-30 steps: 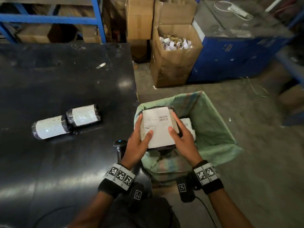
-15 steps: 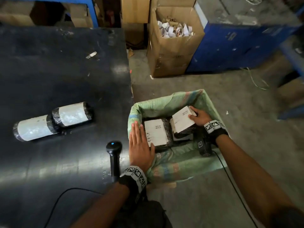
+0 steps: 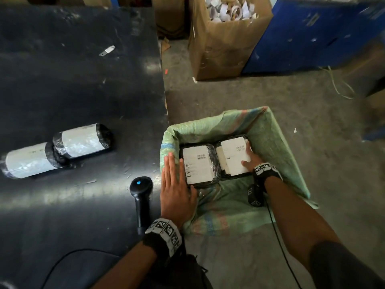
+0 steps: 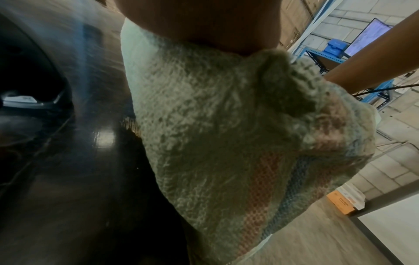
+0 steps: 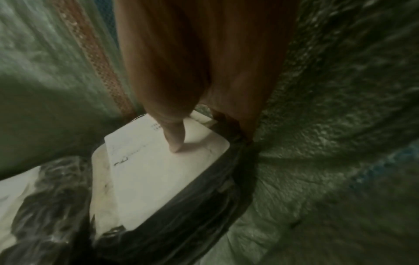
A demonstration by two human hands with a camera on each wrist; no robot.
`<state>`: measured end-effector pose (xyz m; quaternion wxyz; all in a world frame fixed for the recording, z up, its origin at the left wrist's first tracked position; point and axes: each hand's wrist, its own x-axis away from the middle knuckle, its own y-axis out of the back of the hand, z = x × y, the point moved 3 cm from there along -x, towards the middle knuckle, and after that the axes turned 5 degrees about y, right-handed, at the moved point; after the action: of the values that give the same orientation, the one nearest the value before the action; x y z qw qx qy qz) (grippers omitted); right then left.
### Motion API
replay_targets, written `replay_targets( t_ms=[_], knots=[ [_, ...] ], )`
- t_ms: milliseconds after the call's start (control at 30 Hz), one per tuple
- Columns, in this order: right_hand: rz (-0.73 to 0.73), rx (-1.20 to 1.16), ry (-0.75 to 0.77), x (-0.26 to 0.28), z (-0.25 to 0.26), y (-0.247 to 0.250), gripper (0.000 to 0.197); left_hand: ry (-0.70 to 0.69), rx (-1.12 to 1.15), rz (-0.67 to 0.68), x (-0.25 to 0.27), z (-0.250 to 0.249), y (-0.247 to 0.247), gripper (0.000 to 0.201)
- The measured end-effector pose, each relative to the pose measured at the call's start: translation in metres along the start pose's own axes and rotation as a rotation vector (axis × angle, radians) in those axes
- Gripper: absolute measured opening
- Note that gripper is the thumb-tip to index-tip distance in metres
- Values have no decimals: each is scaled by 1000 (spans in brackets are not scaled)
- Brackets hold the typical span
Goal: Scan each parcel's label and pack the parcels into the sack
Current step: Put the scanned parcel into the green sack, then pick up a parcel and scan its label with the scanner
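Note:
A green woven sack stands open on the floor beside the black table. Two black-wrapped flat parcels with white labels lie side by side in it: the left parcel and the right parcel. My right hand grips the right parcel, thumb on its label, fingers down its far side. My left hand lies flat with straight fingers on the sack's left rim. Two cylindrical parcels lie on the table. The black scanner lies near the table edge.
A cardboard box of paper scraps and a blue cabinet stand on the concrete floor beyond the sack. The scanner's cable runs across the near part of the table. A small tag lies far back on it.
A second ago both hands held a parcel above the sack; it now lies inside. My right hand has since laid the tilted right parcel flat. My left hand stays at the rim.

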<state>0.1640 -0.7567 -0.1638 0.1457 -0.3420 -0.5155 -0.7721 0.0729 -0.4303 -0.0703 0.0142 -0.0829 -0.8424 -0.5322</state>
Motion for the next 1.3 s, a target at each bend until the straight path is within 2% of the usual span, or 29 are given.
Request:
replay_targets(
  t_ms=[133, 233, 300, 400, 500, 600, 733, 800, 967, 1100, 1200, 1300],
  knots=[
    [6, 38, -72, 2, 9, 7, 98, -11, 15, -2, -1, 3, 2, 83],
    [-93, 51, -96, 15, 35, 28, 82, -50, 34, 38, -4, 10, 7, 78],
    [-196, -55, -2, 34, 69, 43, 74, -76, 124, 88, -9, 21, 16, 76],
    [-302, -409, 206, 73, 130, 56, 59, -90, 364, 131, -18, 47, 45, 68],
    [-225, -730, 444, 123, 204, 50, 42, -31, 479, 41, -33, 89, 86, 57],
    [-116, -778, 556, 163, 265, 14, 34, 108, 418, -87, -42, 153, 123, 59],
    [10, -568, 510, 186, 310, -54, 47, 210, 218, -196, -46, 250, 166, 59],
    [55, -424, 452, 193, 319, -81, 62, 256, 103, -202, -44, 293, 186, 75],
    [71, -316, 366, 183, 316, -137, 89, 408, -77, -43, -40, 383, 214, 115],
    [91, -467, 301, 166, 312, -164, 94, 481, -53, 6, -53, 425, 217, 125],
    [103, -577, 307, 161, 314, -170, 86, 444, -30, 61, -69, 439, 210, 126],
    [124, -818, 292, 158, 313, -178, 82, 374, -15, 125, -79, 444, 199, 118]
  ],
)
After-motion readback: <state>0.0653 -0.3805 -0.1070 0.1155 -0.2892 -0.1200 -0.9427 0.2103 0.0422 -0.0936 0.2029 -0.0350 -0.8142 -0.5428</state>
